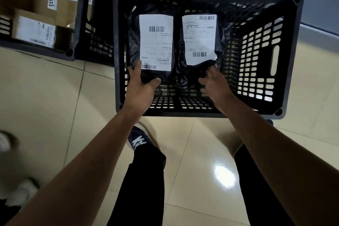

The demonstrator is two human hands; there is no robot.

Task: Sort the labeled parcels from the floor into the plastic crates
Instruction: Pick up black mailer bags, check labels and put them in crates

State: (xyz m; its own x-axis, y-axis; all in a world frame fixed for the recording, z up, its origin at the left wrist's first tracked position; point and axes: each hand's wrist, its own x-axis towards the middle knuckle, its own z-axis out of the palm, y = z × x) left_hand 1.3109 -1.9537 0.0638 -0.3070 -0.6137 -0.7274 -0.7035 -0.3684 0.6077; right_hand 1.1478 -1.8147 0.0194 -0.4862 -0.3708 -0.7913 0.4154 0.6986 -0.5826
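Note:
A black plastic crate point(260, 64) stands on the tiled floor in front of me. Two black plastic parcels with white barcode labels lie side by side in it. My left hand point(141, 86) grips the near end of the left parcel point(156, 42), thumb on one side and fingers on the other. My right hand point(214, 84) hovers at the near end of the right parcel point(200, 38), fingers spread and loosely bent, blurred; whether they touch the black wrap I cannot tell.
A second black crate point(93, 24) stands to the left, holding brown cardboard boxes point(34, 29) with white labels. My legs and a dark shoe point(139, 139) are below the crate. Blurred white things point(20, 191) lie at the left edge. A grey wall base runs at right.

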